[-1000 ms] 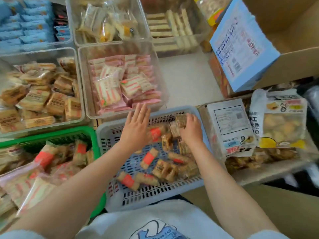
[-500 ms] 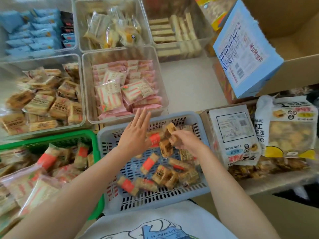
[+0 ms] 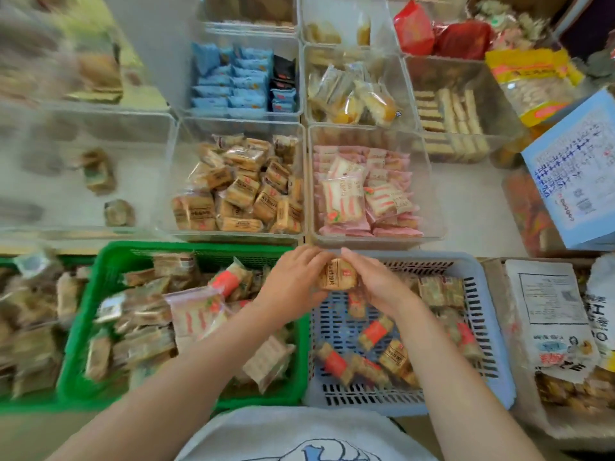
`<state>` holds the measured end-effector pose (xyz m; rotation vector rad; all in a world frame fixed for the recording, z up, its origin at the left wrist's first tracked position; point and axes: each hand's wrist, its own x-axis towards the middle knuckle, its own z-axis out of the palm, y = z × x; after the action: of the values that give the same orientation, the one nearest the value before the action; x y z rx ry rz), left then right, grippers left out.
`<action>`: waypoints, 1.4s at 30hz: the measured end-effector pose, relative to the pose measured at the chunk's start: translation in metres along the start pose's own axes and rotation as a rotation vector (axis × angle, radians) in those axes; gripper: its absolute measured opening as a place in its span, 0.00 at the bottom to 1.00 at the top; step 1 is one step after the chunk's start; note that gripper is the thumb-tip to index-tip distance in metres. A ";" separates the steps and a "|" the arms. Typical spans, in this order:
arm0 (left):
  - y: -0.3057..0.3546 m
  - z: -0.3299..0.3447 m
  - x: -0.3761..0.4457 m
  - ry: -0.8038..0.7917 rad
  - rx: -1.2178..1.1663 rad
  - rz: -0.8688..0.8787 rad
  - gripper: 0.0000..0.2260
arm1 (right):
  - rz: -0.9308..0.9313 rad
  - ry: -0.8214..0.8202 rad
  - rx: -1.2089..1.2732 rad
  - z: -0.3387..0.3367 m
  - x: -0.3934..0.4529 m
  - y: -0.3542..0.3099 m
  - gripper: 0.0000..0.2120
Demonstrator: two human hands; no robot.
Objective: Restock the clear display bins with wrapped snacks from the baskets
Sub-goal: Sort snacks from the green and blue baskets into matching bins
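I have both hands on one brown wrapped biscuit packet, held just above the far rim of the blue-grey basket. My left hand curls round its left end and my right hand round its right end, fingers folded over the top edge, so each grip is closed on the packet with nothing else in it. The packet faces up with its printed label toward me; I can't call its long axis with any confidence, since both ends are covered. What the coming move turns on, as I judge it, is direction: the clear bin of matching brown packets lies beyond the basket's far rim and off to the left, while the clear bin of pink packets sits directly beyond that rim, straight ahead of the packet. So the carry has to go forward and left, not straight ahead. My left hand is the nearer one to the brown bin, so I would expect it to take the packet across alone. More brown and red-banded packets lie loose in the basket, and the green basket stands just left of it.
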<state>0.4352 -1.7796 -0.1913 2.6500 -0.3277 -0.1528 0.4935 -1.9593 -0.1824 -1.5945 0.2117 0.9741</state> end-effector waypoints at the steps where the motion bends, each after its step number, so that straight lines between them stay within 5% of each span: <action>1: -0.014 -0.011 -0.009 0.048 -0.022 -0.044 0.31 | -0.035 0.002 -0.014 0.020 0.004 -0.010 0.20; 4: -0.059 -0.042 -0.033 0.225 -0.116 -0.237 0.30 | -0.217 0.141 -0.262 0.067 0.017 -0.036 0.12; 7: -0.103 -0.072 -0.044 0.457 -0.136 -0.380 0.29 | -0.404 0.312 -0.860 0.100 0.035 -0.052 0.23; 14: -0.148 -0.098 -0.019 0.698 -0.231 -0.420 0.17 | -0.212 0.233 -1.469 0.133 0.053 -0.018 0.39; 24: -0.132 -0.091 0.048 0.480 -0.269 -0.219 0.12 | -0.155 0.233 -1.388 0.137 0.051 -0.020 0.38; 29: -0.148 -0.053 0.039 0.054 0.148 -0.237 0.34 | -0.183 0.250 -1.379 0.135 0.053 -0.016 0.38; 36: -0.115 -0.048 0.014 0.227 0.055 -0.181 0.33 | -0.235 0.230 -1.313 0.132 0.050 -0.014 0.37; 42: -0.071 -0.013 -0.024 0.180 -0.097 -0.161 0.29 | -0.399 0.387 -0.930 0.100 0.025 0.008 0.21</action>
<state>0.4285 -1.7063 -0.2107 2.5684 -0.0461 0.0184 0.4580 -1.8636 -0.2006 -2.5458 -0.3476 0.4340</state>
